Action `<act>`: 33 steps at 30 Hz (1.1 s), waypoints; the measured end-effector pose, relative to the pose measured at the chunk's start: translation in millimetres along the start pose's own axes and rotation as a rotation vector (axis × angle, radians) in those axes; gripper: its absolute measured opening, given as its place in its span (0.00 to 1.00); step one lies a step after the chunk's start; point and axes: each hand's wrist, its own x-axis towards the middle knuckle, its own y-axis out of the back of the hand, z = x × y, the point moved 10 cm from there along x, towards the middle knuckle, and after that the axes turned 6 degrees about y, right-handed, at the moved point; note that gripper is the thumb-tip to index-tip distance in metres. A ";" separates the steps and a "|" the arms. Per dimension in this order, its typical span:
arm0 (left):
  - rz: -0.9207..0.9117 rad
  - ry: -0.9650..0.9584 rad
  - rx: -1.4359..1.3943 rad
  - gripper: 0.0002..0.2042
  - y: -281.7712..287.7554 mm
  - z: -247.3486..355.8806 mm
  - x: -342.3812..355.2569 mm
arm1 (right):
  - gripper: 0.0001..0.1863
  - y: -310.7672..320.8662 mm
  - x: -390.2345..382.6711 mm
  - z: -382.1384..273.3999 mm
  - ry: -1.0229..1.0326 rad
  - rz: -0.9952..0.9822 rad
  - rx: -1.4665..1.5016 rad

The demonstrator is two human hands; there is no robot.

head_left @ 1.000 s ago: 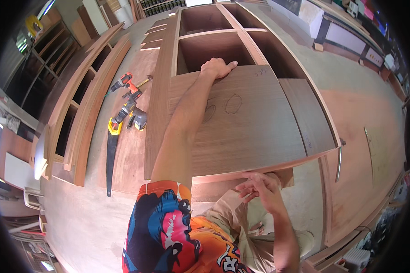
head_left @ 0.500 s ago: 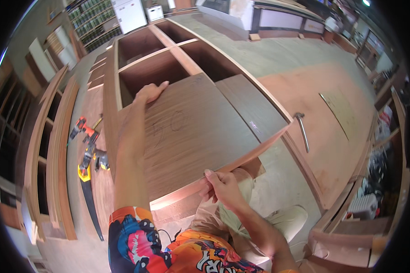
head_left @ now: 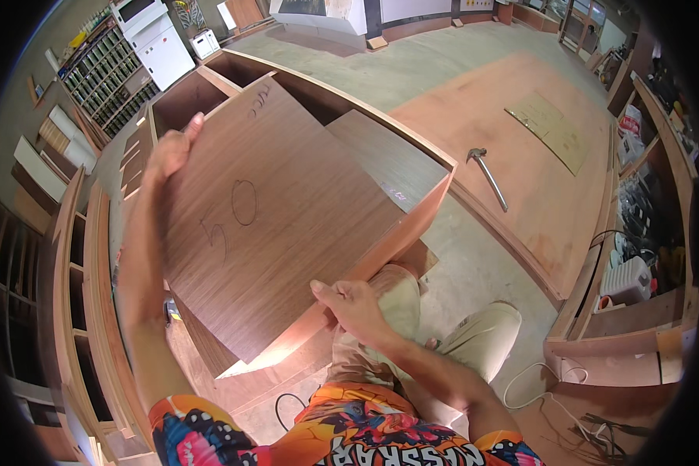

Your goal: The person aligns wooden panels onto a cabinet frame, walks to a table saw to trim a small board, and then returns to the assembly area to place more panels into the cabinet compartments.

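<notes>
A brown wood-grain panel (head_left: 287, 206) with pencil marks lies at a slant over the top of a long wooden cabinet frame (head_left: 435, 190). My left hand (head_left: 175, 151) is closed on the panel's far left edge, thumb uppermost and fingers mostly hidden. At the near edge, my right hand (head_left: 357, 311) is closed with its thumb on the panel's rim; its fingers curl against the frame's front. A second, greyer panel (head_left: 396, 155) sits flat in the frame's right side, partly covered by the first.
A claw hammer (head_left: 487, 179) and a thin yellowish sheet (head_left: 547, 128) lie on a large plywood sheet (head_left: 443, 116) at right. Long slatted wooden frames (head_left: 93, 311) stand at left. An open shelf of tools (head_left: 629, 279) is at far right, with a white cord (head_left: 547, 394) below.
The marked panel has turned and shifted over the frame, covering more of the open compartments. My left hand has moved left with its edge. The view has swung, and the drills are now mostly hidden.
</notes>
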 end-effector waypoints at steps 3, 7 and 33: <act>0.059 -0.010 -0.016 0.58 65.2 2.3 -22.6 | 0.32 -4.5 -4.3 -17.0 0.031 0.078 0.001; 0.151 -0.008 -0.255 0.50 149.1 -11.9 -57.7 | 0.30 -13.0 -14.4 -75.8 0.278 0.139 -0.133; -0.166 1.212 -0.630 0.27 17.1 -135.2 -461.4 | 0.44 20.9 -19.7 -268.8 -0.222 0.009 -0.682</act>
